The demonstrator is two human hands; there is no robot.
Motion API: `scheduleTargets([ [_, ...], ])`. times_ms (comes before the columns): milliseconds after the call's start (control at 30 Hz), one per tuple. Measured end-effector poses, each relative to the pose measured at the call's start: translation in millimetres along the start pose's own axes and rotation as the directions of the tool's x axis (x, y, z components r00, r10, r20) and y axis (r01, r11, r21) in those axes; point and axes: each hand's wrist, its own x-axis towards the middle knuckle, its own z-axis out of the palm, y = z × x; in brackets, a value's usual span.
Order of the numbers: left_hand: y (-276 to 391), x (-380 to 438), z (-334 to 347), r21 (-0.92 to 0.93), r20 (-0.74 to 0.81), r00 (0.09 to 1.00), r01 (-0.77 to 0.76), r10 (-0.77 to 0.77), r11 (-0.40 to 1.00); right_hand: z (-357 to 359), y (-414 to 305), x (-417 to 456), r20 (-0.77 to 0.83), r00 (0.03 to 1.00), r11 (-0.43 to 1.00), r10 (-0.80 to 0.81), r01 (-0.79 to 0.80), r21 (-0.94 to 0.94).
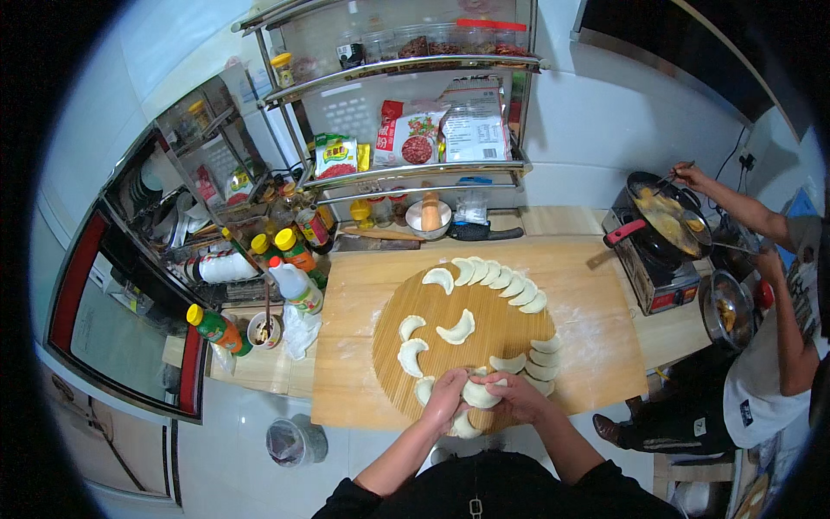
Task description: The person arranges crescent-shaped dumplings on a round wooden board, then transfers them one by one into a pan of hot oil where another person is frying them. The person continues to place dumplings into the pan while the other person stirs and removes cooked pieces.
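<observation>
Between my left hand (446,399) and my right hand (522,396) is a folded half-moon dough dumpling (481,393), held by its edge above the near part of a round slatted mat (480,357). Fingers of both hands pinch it. Around it on the mat lie several more crescent dumplings: an overlapping row (499,276) curves along the far right edge, a stack (543,363) lies at the right, and single ones sit at the left and middle (458,327). Some dumplings near my hands are partly hidden by them.
The mat rests on a floured wooden board (593,350). Bottles (295,285) and a small bowl (264,329) stand left; a rack (415,175) with bags is behind. At right, another person works over a wok (668,220) on a portable stove (655,279). A bin (297,441) is on the floor.
</observation>
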Motion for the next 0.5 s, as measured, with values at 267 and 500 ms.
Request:
scheduleTargets([
  [267, -10.3, 21.1, 32.1, -0.1, -0.052, 0.998, 0.04, -0.046, 0.994, -41.5, -21.0, 0.9, 0.051, 0.998, 0.999, 0.043, -0.043, 0.003],
  [500, -19.1, 28.4, 45.1, -0.157, -0.096, 0.992, 0.07, -0.086, 0.985, -60.2, -28.6, 5.2, 0.057, 0.992, 0.994, 0.111, -0.111, -0.004],
])
